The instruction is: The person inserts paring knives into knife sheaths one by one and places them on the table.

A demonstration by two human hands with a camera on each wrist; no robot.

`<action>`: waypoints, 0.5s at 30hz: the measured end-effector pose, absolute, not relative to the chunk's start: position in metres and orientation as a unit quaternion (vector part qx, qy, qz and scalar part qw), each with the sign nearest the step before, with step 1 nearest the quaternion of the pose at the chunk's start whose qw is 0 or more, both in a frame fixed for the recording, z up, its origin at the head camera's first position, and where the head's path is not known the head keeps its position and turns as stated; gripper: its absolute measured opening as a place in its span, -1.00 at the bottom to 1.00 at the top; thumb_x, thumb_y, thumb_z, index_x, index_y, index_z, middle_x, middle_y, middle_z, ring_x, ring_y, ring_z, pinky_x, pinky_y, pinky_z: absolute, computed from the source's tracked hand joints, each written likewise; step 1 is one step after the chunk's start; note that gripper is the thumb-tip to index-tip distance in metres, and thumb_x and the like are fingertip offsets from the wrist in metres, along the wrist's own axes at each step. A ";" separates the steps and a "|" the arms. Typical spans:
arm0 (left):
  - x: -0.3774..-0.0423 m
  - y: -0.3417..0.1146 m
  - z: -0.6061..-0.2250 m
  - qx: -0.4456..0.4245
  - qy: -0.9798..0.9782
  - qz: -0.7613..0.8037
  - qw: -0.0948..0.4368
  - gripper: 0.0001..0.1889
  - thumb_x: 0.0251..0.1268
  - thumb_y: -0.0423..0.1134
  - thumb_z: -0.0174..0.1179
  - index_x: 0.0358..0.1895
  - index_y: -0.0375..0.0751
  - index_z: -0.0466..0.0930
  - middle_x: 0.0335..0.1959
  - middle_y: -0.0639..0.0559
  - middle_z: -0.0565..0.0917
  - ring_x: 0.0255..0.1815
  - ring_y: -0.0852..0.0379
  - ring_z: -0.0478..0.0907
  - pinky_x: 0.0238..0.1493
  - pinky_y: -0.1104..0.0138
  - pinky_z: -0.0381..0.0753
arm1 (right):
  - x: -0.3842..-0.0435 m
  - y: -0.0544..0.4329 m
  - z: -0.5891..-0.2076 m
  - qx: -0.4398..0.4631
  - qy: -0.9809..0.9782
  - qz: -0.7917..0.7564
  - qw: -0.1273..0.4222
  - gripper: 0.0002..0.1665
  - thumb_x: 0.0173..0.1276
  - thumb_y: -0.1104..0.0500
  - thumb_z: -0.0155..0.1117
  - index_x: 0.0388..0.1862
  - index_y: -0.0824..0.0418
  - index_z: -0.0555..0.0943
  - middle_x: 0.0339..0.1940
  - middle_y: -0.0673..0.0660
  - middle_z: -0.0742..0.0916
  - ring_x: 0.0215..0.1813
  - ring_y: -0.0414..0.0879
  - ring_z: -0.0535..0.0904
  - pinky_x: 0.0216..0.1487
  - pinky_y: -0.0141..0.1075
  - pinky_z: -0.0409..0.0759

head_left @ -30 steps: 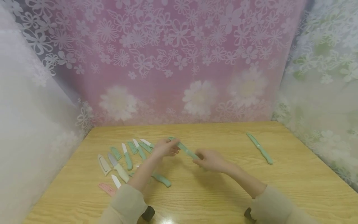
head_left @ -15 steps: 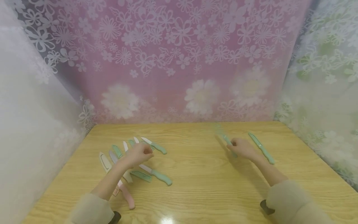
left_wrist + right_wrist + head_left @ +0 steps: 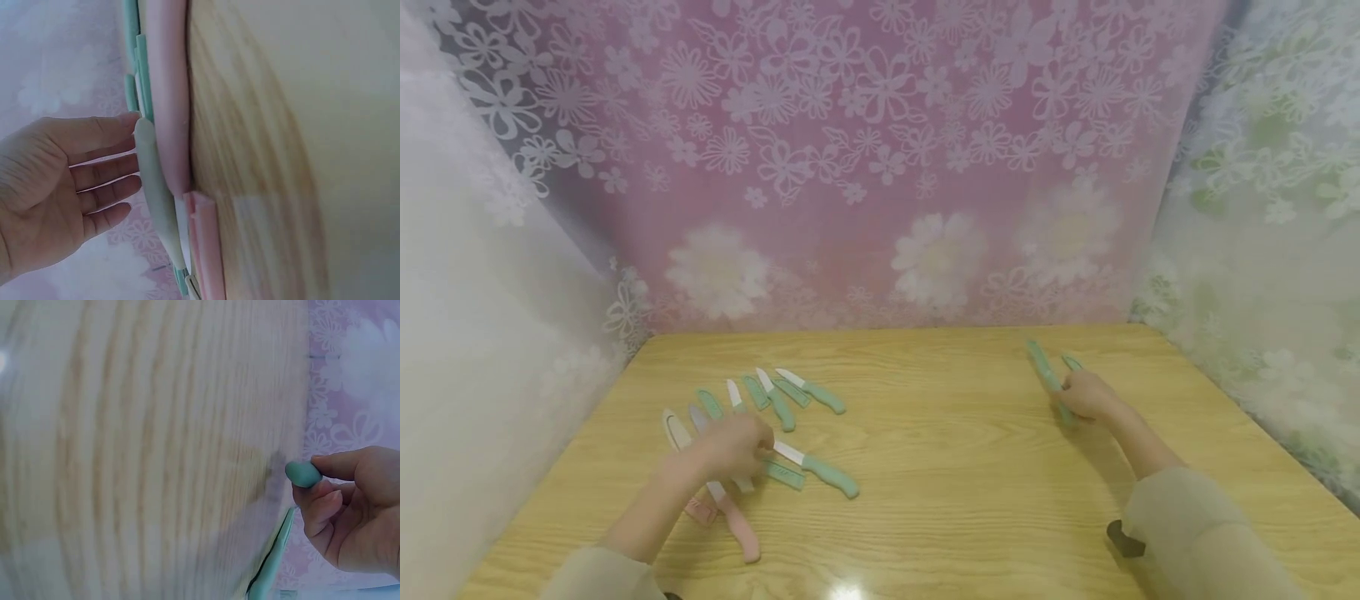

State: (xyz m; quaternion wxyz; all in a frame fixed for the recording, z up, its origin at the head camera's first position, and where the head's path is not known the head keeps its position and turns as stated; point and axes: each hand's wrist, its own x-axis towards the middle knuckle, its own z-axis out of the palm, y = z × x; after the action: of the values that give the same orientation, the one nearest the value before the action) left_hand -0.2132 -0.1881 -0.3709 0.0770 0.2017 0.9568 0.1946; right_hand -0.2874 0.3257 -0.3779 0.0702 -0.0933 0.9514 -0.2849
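Note:
My right hand (image 3: 1090, 396) grips the handle of a green knife (image 3: 1041, 362) whose blade is covered by a green sheath, at the right of the table. In the right wrist view, the handle's rounded end pokes out between thumb and fingers. Another sheathed green knife (image 3: 272, 559) lies beside it, mostly behind the hand in the head view. My left hand (image 3: 737, 446) is over the knives at the left. In the left wrist view its thumb and loosely extended fingers are right at a cream knife handle (image 3: 153, 187). A pink knife (image 3: 741, 529) lies closest to me.
Several unsheathed green knives (image 3: 827, 396) lie at the left with green sheaths (image 3: 786, 475) beside them. A cream sheath (image 3: 675, 427) and a pink sheath (image 3: 700, 510) are there too. Floral curtains (image 3: 850, 275) hang around the wooden table (image 3: 925, 517).
Both hands were together on the green sheathed knife in the middle. They have parted: the right carried it rightward, and the left moved down-left to the cream knife.

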 end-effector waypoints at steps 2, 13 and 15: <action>-0.213 -0.188 -0.375 0.214 0.956 0.187 0.076 -0.77 -0.10 -0.38 0.38 -0.28 -0.24 0.65 -0.24 -0.05 0.65 -0.21 -0.01 0.57 -0.14 0.07 0.60 | -0.286 0.327 -0.379 -0.094 0.952 -0.282 0.071 -0.64 0.35 0.25 0.03 -0.68 0.24 0.37 -0.86 -0.12 0.29 -0.80 -0.32 0.14 -0.74 -0.53 0.18; -0.211 -0.184 -0.377 0.250 0.952 0.161 0.067 -0.80 -0.16 -0.45 0.39 -0.36 -0.25 0.67 -0.32 -0.04 0.65 -0.24 -0.03 0.54 -0.16 0.07 0.58 | -0.280 0.332 -0.377 -0.053 0.961 -0.258 0.086 -0.64 0.29 0.27 0.07 -0.70 0.15 0.28 -0.84 -0.10 0.31 -0.79 -0.32 0.16 -0.72 -0.55 0.21; -0.211 -0.184 -0.377 0.247 0.953 0.160 0.066 -0.79 -0.17 -0.46 0.39 -0.36 -0.25 0.67 -0.31 -0.05 0.65 -0.21 -0.06 0.55 -0.14 0.06 0.57 | -0.280 0.333 -0.376 -0.047 0.964 -0.246 0.087 -0.64 0.28 0.27 0.08 -0.70 0.14 0.28 -0.83 -0.10 0.31 -0.79 -0.33 0.16 -0.72 -0.56 0.20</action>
State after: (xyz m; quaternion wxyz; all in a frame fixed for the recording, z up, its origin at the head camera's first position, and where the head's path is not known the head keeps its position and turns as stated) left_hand -0.2114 -0.1842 -0.3770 0.0655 0.2473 0.9534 0.1598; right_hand -0.2801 0.3329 -0.3760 0.0872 -0.0475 0.9642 -0.2460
